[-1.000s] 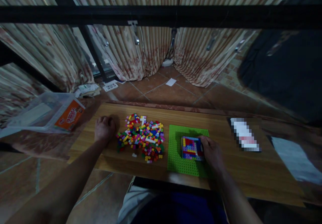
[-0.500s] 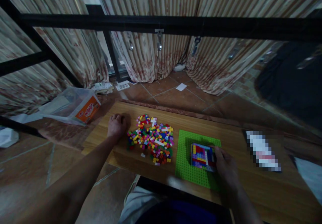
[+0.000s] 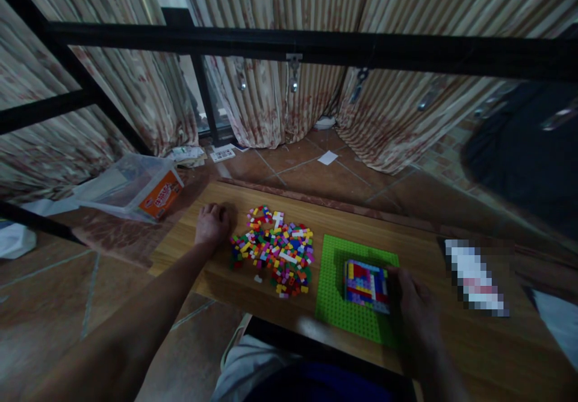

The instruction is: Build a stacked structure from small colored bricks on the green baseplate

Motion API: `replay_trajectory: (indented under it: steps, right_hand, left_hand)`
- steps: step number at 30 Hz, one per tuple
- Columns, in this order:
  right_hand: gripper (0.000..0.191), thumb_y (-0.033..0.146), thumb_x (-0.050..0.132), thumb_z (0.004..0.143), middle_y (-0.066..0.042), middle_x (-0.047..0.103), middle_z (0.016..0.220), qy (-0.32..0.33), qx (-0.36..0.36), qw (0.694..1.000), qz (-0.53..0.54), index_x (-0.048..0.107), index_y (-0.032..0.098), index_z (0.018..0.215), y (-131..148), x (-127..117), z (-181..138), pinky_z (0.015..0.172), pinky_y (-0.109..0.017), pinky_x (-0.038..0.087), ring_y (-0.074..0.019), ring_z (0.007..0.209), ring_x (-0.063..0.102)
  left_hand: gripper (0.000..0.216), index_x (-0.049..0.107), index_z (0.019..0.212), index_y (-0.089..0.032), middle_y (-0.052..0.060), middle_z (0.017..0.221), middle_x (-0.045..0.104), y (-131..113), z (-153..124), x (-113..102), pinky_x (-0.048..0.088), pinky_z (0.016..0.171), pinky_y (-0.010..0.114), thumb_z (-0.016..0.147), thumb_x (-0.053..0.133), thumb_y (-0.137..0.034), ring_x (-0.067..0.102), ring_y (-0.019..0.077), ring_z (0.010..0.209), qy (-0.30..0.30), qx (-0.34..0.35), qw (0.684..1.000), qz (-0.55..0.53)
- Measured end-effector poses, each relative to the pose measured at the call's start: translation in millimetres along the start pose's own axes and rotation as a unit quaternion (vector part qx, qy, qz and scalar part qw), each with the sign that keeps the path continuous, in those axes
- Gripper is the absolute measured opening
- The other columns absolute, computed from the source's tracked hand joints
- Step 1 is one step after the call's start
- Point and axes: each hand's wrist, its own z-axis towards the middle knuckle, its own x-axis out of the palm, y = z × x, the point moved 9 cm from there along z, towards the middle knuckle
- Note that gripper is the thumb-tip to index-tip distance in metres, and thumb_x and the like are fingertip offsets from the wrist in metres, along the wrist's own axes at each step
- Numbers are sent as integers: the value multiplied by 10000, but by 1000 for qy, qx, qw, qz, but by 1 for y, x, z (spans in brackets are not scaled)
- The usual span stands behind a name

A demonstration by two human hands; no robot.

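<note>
Left hand (image 3: 211,224): fingers curled, any hold hidden, beside loose bricks (image 3: 275,248). Right hand (image 3: 419,307): fingers at brick block's (image 3: 366,286) edge, grip unclear.

A narrow lane is open, hemmed by the brick pile (image 3: 285,248) and green baseplate (image 3: 332,296).

left forearm (image 3: 139,312), bare, extends toward far left; left hand (image 3: 212,224) is loosely curled. right forearm (image 3: 440,357) reaches from near right; right hand (image 3: 418,299) is dimly lit, grip unclear.
</note>
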Motion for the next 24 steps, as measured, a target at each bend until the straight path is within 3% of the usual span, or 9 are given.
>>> replay_trajectory:
  steps: [3,6,8,11,14,17,24]
  right_hand:
    - [569,635,501,809,-151,735,945,-60,-36,997,-33,717,126,943,19,-15,-10,723,-380,502,-315,887,676]
    - [470,578,492,857,-128,720,965,-79,-148,981,-94,708,167,931,64,-13,-32,764,-373,494,-295,909,661]
    - [372,515,525,877,-101,712,959,-42,-223,971,-74,697,189,930,91,4,-53,774,-354,507,-255,890,660]
    - [223,384,541,912,-60,702,983,64,-317,945,-52,693,224,941,115,50,-91,796,-334,525,-207,906,661]
    - [170,264,522,933,-47,697,956,158,-360,917,-58,690,240,950,109,94,-129,783,-305,540,-179,899,660]
    - [186,193,496,939,-49,690,965,199,-365,908,-58,672,236,979,93,116,-152,780,-288,550,-167,886,664]
    - [167,164,490,931,-57,672,927,148,-368,913,-99,648,195,976,79,117,-145,763,-279,550,-166,847,666]
  left_hand:
    - [325,661,1014,-134,160,1070,620,1,0,0,421,954,424,857,429,-300,532,302,1069,5,-7,1000,4]
    - [323,659,1011,-136,157,1069,623,1,1,1,424,945,420,858,425,-298,534,303,1058,7,-11,1000,7]
    - [317,656,1004,-133,157,1064,627,1,1,2,422,949,420,854,428,-295,534,304,1056,6,-10,1000,10]
    - [311,650,1011,-133,163,1079,626,1,1,3,420,953,424,849,436,-290,532,308,1064,3,-5,1000,12]
    - [294,648,1001,-145,159,1079,626,1,1,2,424,948,428,847,442,-287,535,307,1063,-2,0,1000,10]
    - [282,644,989,-154,156,1067,625,1,0,2,432,930,433,846,444,-293,536,310,1058,-5,2,1000,6]
    - [265,635,975,-155,151,1046,616,0,0,0,431,935,440,839,452,-290,534,306,1056,-9,0,1000,-9]
